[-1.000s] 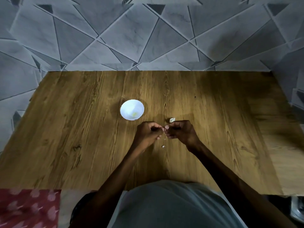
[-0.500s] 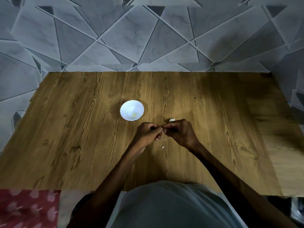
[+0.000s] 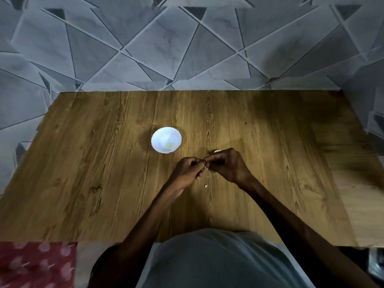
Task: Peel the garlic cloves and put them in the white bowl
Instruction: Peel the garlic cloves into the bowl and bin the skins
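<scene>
A small white bowl (image 3: 166, 139) stands on the wooden table (image 3: 104, 163), with a pale yellowish peeled clove inside. My left hand (image 3: 188, 171) and my right hand (image 3: 226, 166) meet just right of and nearer than the bowl, fingertips pinching one small garlic clove (image 3: 205, 163) between them. The clove is mostly hidden by my fingers. A white garlic piece (image 3: 217, 151) lies on the table just behind my right hand. A scrap of peel (image 3: 206, 186) lies below my hands.
The table's far edge meets a grey geometric tiled wall (image 3: 187, 48). A lighter wooden surface (image 3: 361, 196) adjoins on the right. A red patterned cloth (image 3: 37, 265) lies at the lower left, beside my body.
Both hands have shifted slightly away from me, so my right hand now covers more of the garlic piece behind it. The pinch on the clove holds.
</scene>
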The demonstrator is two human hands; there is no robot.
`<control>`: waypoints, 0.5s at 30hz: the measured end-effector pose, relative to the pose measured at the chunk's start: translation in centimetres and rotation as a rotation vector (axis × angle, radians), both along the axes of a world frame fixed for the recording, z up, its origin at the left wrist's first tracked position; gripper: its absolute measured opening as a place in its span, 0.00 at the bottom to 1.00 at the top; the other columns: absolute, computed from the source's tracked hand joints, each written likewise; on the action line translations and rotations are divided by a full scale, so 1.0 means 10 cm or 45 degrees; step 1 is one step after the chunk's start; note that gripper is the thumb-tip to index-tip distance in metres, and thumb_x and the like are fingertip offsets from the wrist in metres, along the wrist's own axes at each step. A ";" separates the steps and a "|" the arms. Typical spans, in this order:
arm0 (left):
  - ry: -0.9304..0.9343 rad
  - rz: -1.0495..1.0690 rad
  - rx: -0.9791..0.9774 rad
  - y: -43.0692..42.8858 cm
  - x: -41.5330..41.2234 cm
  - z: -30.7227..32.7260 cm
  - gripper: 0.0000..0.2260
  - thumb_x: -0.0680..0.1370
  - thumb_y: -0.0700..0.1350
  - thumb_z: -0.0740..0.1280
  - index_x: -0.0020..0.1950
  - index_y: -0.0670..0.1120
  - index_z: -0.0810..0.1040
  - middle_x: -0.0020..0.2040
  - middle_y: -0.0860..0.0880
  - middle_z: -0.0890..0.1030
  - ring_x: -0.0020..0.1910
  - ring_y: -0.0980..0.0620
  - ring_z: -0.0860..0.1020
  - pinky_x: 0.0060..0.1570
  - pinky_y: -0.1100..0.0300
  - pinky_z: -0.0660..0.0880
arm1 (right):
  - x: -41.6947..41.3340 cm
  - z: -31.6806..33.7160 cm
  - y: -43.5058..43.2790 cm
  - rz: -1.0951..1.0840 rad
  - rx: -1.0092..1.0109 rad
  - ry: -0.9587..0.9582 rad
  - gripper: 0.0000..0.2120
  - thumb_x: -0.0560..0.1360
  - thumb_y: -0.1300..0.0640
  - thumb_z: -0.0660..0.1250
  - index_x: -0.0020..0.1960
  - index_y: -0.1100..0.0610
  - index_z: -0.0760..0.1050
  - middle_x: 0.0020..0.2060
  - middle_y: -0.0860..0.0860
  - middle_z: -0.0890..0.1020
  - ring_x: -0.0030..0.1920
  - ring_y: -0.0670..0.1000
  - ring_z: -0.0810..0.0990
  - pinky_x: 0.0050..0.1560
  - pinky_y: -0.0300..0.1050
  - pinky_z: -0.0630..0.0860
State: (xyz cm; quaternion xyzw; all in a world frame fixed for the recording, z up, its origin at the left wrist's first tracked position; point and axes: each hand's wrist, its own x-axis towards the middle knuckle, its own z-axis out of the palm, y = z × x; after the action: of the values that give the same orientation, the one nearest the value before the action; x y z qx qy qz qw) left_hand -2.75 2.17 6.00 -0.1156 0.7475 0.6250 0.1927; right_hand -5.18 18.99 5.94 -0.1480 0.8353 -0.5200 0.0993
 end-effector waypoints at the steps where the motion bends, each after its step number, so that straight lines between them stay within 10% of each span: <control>1: -0.006 0.010 0.016 0.00 0.00 0.00 0.08 0.80 0.41 0.64 0.47 0.42 0.82 0.34 0.50 0.78 0.33 0.55 0.75 0.33 0.64 0.71 | 0.00 0.01 0.01 -0.002 -0.030 -0.030 0.07 0.74 0.63 0.73 0.51 0.59 0.85 0.39 0.51 0.86 0.37 0.47 0.85 0.41 0.44 0.83; 15: 0.056 -0.061 0.092 -0.11 -0.04 0.03 0.05 0.79 0.37 0.66 0.51 0.39 0.82 0.38 0.44 0.82 0.33 0.56 0.78 0.37 0.65 0.76 | -0.08 0.07 0.04 -0.061 -0.201 -0.378 0.05 0.71 0.63 0.76 0.47 0.59 0.84 0.37 0.53 0.86 0.38 0.53 0.86 0.43 0.47 0.83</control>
State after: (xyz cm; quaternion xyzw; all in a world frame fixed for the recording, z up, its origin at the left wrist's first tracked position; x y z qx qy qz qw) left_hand -3.15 1.05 6.32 -0.0770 0.7311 0.6492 0.1952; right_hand -5.98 19.40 6.61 -0.0569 0.7712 -0.6025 0.1974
